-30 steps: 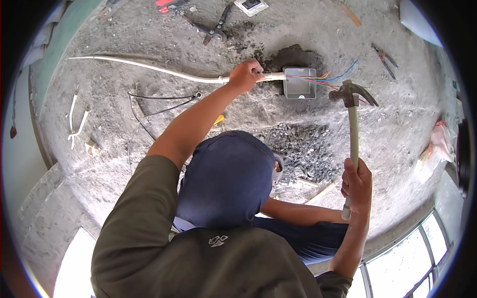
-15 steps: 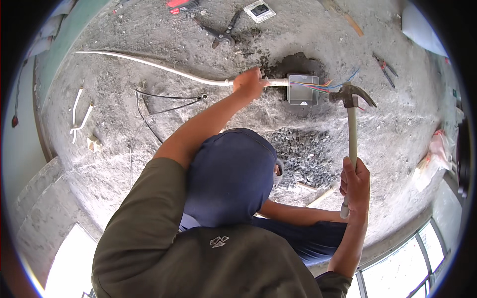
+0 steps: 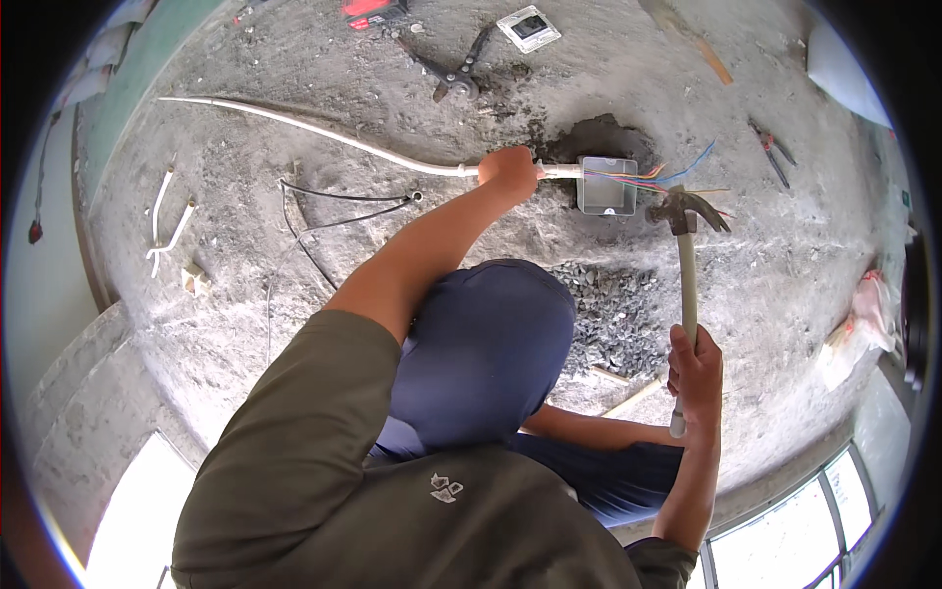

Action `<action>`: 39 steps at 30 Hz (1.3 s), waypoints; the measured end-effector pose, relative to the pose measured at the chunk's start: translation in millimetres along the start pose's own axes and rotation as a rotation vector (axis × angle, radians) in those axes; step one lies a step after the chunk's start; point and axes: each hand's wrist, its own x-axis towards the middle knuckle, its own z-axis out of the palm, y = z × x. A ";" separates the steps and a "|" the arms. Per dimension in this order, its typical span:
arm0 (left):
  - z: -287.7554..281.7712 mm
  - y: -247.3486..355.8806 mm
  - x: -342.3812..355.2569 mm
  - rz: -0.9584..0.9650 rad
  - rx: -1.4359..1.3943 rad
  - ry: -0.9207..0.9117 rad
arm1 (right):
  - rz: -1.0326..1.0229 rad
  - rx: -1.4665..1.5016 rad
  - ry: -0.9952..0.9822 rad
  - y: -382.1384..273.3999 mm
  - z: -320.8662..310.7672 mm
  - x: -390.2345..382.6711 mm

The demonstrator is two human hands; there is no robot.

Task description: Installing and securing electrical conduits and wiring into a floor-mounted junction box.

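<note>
Compared with one second ago, the claw hammer (image 3: 689, 280) has come nearer to the grey box (image 3: 606, 201) in the picture, and the things on the floor (image 3: 226, 304) appear a little more to the right. The right grip (image 3: 697, 373), at the right of the frame, is wrapped around the lower part of the hammer's handle; the hammer's head is toward the top and its claw points right. The left grip (image 3: 510, 170), in the upper middle, is closed around the white pipe (image 3: 446, 170), but the fingertips are mostly hidden. This pipe runs from the upper left of the frame to the left wall of the box. From the box, coloured wires (image 3: 648, 181) spread to the right, and the hammer's head overlaps some of them; whether it touches them, I cannot tell. Black-handled cutters (image 3: 456, 82) lie at the top middle, below a white plate (image 3: 530, 27). Small pliers (image 3: 771, 149) lie at the upper right, and dark gravel (image 3: 613, 319) is below the box.
</note>
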 end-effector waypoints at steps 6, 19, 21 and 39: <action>-2.5 5.7 -2.8 0.007 0.002 -0.006 | -0.001 0.057 -0.042 8.1 11.0 9.5; -13.0 -7.8 15.1 0.006 -0.067 -0.084 | -0.461 0.016 0.383 86.0 99.9 56.0; -10.6 -9.1 14.4 0.013 -0.080 -0.054 | -0.603 0.046 0.467 83.7 105.8 51.8; 6.1 -15.3 -2.7 0.263 -0.187 0.197 | -0.218 0.339 0.403 77.3 161.6 70.7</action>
